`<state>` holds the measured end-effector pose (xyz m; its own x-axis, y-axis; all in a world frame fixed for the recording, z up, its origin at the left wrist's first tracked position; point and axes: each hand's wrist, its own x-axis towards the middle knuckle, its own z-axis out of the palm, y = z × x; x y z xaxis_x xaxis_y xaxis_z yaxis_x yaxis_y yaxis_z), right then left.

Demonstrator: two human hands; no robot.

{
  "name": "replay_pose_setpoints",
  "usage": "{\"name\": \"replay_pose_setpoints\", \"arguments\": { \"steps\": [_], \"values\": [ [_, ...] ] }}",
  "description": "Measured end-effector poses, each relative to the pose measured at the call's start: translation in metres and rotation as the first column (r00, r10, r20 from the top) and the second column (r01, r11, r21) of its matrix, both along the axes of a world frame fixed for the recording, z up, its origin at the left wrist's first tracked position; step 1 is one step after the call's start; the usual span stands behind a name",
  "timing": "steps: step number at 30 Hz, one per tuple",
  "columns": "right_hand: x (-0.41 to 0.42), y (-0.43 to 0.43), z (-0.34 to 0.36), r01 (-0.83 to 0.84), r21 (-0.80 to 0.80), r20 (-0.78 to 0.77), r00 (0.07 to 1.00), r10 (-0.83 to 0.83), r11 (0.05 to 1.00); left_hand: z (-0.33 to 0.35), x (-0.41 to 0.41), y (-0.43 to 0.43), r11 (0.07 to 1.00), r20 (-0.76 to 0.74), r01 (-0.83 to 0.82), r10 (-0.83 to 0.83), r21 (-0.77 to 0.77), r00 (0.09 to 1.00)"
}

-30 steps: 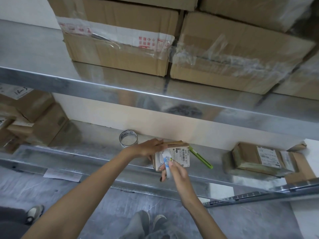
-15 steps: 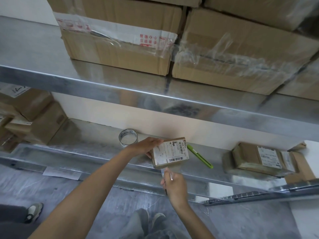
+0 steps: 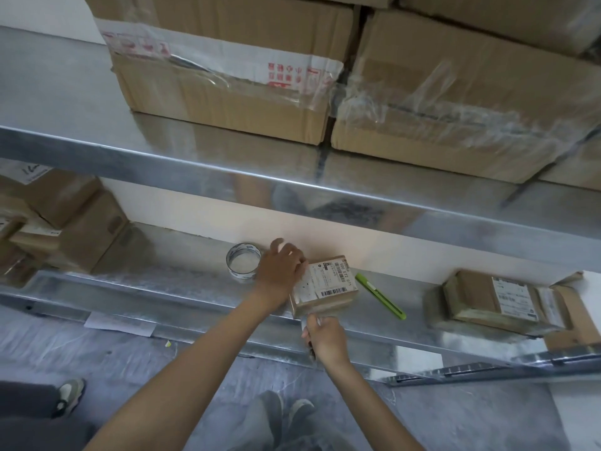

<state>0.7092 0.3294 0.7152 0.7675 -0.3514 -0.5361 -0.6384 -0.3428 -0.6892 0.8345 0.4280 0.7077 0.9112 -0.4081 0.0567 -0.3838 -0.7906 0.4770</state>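
Left hand (image 3: 280, 271) presses flat on the box (image 3: 328, 284); right hand (image 3: 326, 337) pinches a tape strip (image 3: 304, 321), which could wrinkle if pulled crooked.

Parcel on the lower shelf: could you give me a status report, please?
Left hand flat on parcel. Right hand pinches pale strip at its front edge. Green cutter lies beside it.

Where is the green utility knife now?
In the head view, the green utility knife lies on the lower shelf, just right of the small parcel.
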Motion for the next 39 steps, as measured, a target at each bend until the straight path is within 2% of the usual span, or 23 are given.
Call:
{"name": "replay_pose_setpoints", "arguments": {
  "steps": [1,3,6,9,11,15,17,19,21,23,26,31,35,39],
  "values": [
    [0.003,-0.001,0.0,-0.003,0.003,-0.002,1.0,0.003,1.0,-0.003,0.001,0.0,0.998,0.125,0.027,-0.033,0.049,0.992],
    [0.007,-0.002,0.001,-0.004,0.009,-0.005,1.0,0.004,1.0,-0.001,-0.003,-0.003,0.993,0.173,0.096,-0.107,0.07,0.979],
    [0.009,-0.004,0.001,-0.015,0.04,-0.011,1.0,0.015,0.999,0.0,-0.019,0.0,0.989,0.093,0.147,-0.148,0.015,0.985],
    [0.006,-0.002,0.001,-0.014,0.07,-0.009,1.0,0.015,0.997,-0.012,-0.033,0.015,0.968,0.026,0.228,-0.232,0.109,0.972],
    [0.005,-0.001,0.002,-0.025,0.069,-0.008,1.0,0.026,0.997,-0.017,-0.039,0.019,0.959,0.014,0.261,-0.264,0.114,0.964],
    [-0.001,-0.005,0.009,-0.024,0.307,-0.013,0.999,0.03,0.951,-0.008,-0.034,0.016,0.95,-0.069,0.273,-0.266,0.151,0.962],
    [-0.009,-0.01,0.016,-0.081,0.369,0.054,0.996,0.065,0.926,0.005,-0.028,0.018,0.942,-0.179,0.31,-0.285,0.131,0.942],
    [-0.017,-0.017,0.029,-0.126,0.413,0.166,0.984,0.062,0.902,0.017,-0.021,0.018,0.946,-0.353,0.322,-0.29,0.033,0.889],
    [-0.023,-0.023,0.043,-0.196,0.435,0.269,0.96,0.08,0.879,0.019,-0.019,0.016,0.97,-0.505,0.219,-0.242,-0.105,0.829],
    [-0.025,-0.024,0.054,-0.234,0.421,0.322,0.942,0.097,0.876,0.02,-0.018,0.01,0.974,-0.563,0.072,-0.184,-0.215,0.806],
    [-0.019,-0.017,0.058,-0.17,0.386,0.337,0.941,0.032,0.907,0.025,-0.018,-0.002,0.967,-0.562,-0.022,-0.13,-0.256,0.817],
    [-0.01,-0.009,0.056,-0.119,0.319,0.263,0.964,0.033,0.94,0.016,-0.013,-0.004,0.974,-0.486,-0.122,0.014,-0.191,0.874],
    [-0.018,-0.012,0.039,-0.123,0.21,0.142,0.985,0.094,0.97,0.007,-0.008,-0.002,0.988,-0.45,-0.107,0.047,-0.109,0.892],
    [-0.015,-0.008,0.02,-0.065,0.179,0.094,0.994,0.049,0.982,0.001,-0.014,-0.003,0.992,-0.349,-0.084,0.046,-0.095,0.936]
  ]
}}
